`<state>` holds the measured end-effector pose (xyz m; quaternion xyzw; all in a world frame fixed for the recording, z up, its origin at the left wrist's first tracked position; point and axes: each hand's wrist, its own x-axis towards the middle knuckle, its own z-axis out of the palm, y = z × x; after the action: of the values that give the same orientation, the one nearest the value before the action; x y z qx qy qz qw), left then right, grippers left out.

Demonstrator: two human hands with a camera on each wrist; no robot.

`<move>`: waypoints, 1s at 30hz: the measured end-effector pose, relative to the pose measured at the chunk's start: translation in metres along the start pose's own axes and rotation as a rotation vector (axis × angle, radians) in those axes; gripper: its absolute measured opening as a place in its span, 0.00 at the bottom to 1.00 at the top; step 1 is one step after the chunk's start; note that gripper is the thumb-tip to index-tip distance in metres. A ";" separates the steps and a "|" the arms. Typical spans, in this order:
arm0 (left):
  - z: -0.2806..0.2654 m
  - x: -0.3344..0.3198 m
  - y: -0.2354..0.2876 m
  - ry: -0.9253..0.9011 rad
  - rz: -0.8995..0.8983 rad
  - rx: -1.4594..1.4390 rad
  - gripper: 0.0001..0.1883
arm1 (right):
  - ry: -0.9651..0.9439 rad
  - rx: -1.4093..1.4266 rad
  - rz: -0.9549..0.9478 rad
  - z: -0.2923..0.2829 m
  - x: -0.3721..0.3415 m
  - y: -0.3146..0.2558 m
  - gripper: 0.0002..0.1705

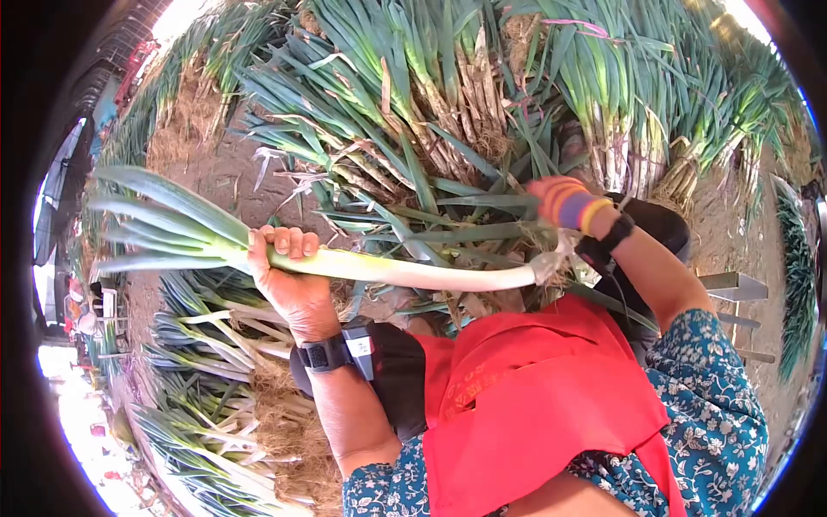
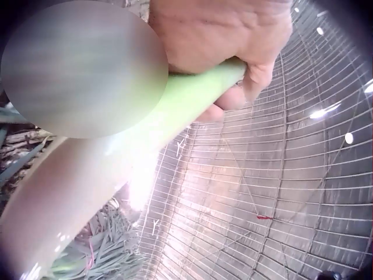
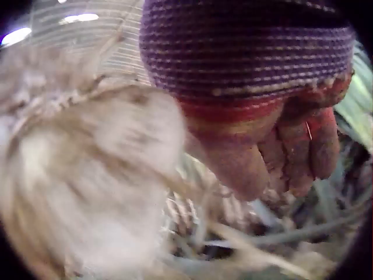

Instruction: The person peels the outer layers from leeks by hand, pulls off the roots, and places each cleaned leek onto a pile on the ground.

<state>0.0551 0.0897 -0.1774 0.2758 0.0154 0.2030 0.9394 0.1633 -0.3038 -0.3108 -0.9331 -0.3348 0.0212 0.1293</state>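
Note:
My left hand [image 1: 291, 283] grips a large leek [image 1: 413, 272] just below where its green leaves fan out to the left. Its long white stalk runs rightward across my body. In the left wrist view, the fingers wrap round the pale green shaft [image 2: 201, 90]. The root end [image 1: 550, 262], with loose dry skin, lies at the right. My right hand [image 1: 568, 203], in a striped glove, is blurred just above that end. In the right wrist view, the gloved fingers [image 3: 245, 172] point down, loosely bent, with nothing seen between them, beside the blurred pale root end [image 3: 105, 169].
Bundles of leeks [image 1: 457, 95] stand across the ground ahead. More leeks [image 1: 215, 370] lie at the lower left, brown roots inward. Loose leaves [image 1: 469, 233] litter the ground before me. A red apron [image 1: 534, 388] covers my lap. A metal stool-like frame [image 1: 732, 286] stands at the right.

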 end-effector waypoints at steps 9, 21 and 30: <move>0.014 0.003 -0.014 -0.362 -0.115 -0.139 0.09 | -0.505 1.441 -0.037 -0.065 0.083 -0.209 0.27; 0.003 -0.001 -0.008 -0.340 -0.127 -0.098 0.08 | -0.271 1.348 -0.057 -0.079 0.085 -0.223 0.11; 0.008 -0.003 -0.015 -0.322 -0.118 -0.045 0.08 | -0.129 1.101 -0.385 -0.073 0.094 -0.220 0.13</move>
<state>0.0589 0.0731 -0.1785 0.2820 -0.1238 0.1011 0.9460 0.1091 -0.0980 -0.1800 -0.6479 -0.4450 0.2250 0.5758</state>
